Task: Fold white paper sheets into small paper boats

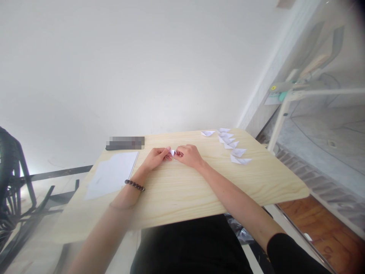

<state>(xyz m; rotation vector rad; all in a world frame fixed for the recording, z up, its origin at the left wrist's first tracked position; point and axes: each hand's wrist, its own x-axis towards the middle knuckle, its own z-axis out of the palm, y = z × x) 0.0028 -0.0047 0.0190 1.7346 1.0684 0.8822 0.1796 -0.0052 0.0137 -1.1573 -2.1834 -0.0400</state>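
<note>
Beyond the black clothing (191, 247) at the near edge of the pale wooden surface (176, 198), bare forearms (230, 192) reach forward, a dark beaded bracelet (134, 185) around the left wrist (140, 175) and white paper sheets (111, 173) lying left of it. Over the middle, the left hand (155, 158) and right hand (189, 155) meet at a small folded paper (172, 152), the grip of each pinching it between thumb and fingers, while folded paper boats (241, 161) line the right side. Farther back, a single boat (208, 133) sits left of that line, a dark, blurred object (125, 144) lies at the far left, and a white wall (142, 68) stands behind.
</note>
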